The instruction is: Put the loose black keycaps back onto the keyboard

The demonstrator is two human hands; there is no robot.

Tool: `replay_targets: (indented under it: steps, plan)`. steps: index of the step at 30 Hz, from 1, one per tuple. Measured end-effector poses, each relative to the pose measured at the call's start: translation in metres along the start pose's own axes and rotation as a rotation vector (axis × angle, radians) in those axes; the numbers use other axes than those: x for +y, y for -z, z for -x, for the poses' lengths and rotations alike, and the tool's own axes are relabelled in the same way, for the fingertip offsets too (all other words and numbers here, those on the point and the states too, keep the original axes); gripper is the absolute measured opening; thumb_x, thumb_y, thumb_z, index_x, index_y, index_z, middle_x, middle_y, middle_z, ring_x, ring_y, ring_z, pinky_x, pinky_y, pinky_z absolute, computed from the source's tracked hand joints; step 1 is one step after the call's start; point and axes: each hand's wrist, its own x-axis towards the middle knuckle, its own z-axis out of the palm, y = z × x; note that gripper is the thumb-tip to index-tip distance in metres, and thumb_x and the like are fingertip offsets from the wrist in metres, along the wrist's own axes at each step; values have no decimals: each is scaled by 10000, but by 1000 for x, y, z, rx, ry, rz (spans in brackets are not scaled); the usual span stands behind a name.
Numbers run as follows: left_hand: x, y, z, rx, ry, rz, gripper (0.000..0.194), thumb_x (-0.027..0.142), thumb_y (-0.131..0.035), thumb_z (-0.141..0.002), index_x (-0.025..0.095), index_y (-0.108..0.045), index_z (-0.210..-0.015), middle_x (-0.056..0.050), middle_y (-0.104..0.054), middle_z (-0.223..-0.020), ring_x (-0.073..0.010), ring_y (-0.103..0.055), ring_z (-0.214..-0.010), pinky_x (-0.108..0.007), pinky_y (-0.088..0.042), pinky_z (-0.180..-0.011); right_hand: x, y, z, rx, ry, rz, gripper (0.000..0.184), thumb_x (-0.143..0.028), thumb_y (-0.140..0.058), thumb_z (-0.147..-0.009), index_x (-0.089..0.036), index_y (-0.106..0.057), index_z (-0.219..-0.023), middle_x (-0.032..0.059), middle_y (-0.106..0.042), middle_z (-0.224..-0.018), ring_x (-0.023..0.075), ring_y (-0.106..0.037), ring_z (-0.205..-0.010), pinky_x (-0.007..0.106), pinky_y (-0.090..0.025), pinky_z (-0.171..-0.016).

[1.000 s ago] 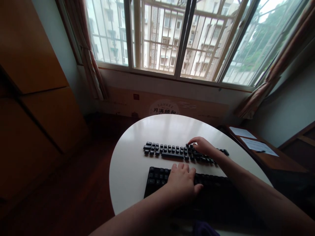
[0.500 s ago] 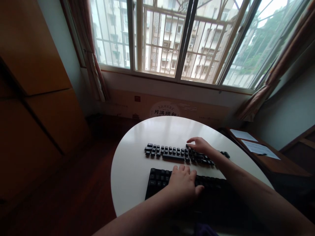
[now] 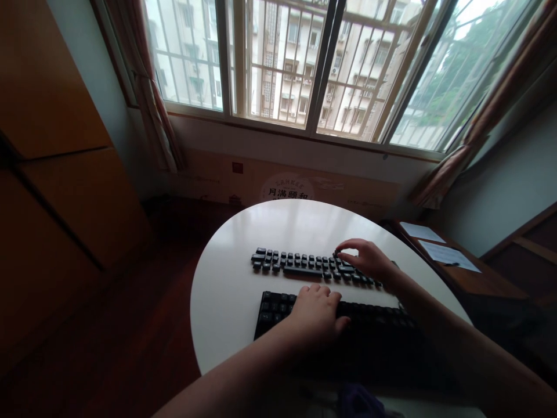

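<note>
Loose black keycaps (image 3: 303, 271) lie in rows on the white round table, beyond a black keyboard (image 3: 272, 307). My right hand (image 3: 363, 258) is over the right part of these rows, thumb and forefinger pinched on a small dark keycap (image 3: 336, 253). Its palm and wrist hide some of the keycaps at that end. Stretched over the keyboard's left half, my left hand (image 3: 317, 310) rests with its fingers out and thumb apart, holding nothing. My forearms and dark shadow cover much of the keyboard's near side.
The white table (image 3: 226, 302) has a rounded edge on the left and far side. A purple object (image 3: 359, 402) sits at its near edge. On the right, a brown wooden surface (image 3: 500, 284) bears papers (image 3: 448, 255) and a dark pen (image 3: 451, 265). Orange-brown cabinets (image 3: 56, 209) stand left.
My right thumb and forefinger have closed on a keycap in the far rows. My left hand stays on the keyboard. The whole view has shifted slightly.
</note>
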Motion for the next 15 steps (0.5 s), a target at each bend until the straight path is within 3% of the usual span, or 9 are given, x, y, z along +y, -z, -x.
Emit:
replay_targets:
  steps: [4, 8, 15]
  plan:
    - [-6, 7, 1, -7, -22, 0, 439, 473, -603, -920, 179, -656, -1241, -141, -675, -1214, -348, -591, -1154, -491, -460, -984, -4, 19, 65, -85, 37, -109, 247, -413, -668, -897, -258, -761, -1065, 61, -749, -1128, 258, -691, -1076, 418, -547, -968]
    - [-5, 12, 1, -16, -38, -10, 359, 440, -642, -892, 193, -693, -1147, -124, -703, -1142, -331, -627, -1092, -459, -486, -951, -10, 15, 116, -156, 38, -194, 221, -393, -668, -916, -266, -758, -1072, 69, -724, -1185, 251, -668, -1131, 413, -532, -1013]
    - [-5, 18, 3, -5, -35, 10, 380, 399, -660, -885, 210, -687, -1213, -106, -708, -1186, -320, -625, -1122, -431, -486, -975, -25, -7, 139, -60, 97, -249, 206, -329, -681, -906, -259, -750, -1087, 89, -704, -1212, 263, -659, -1144, 422, -529, -1029]
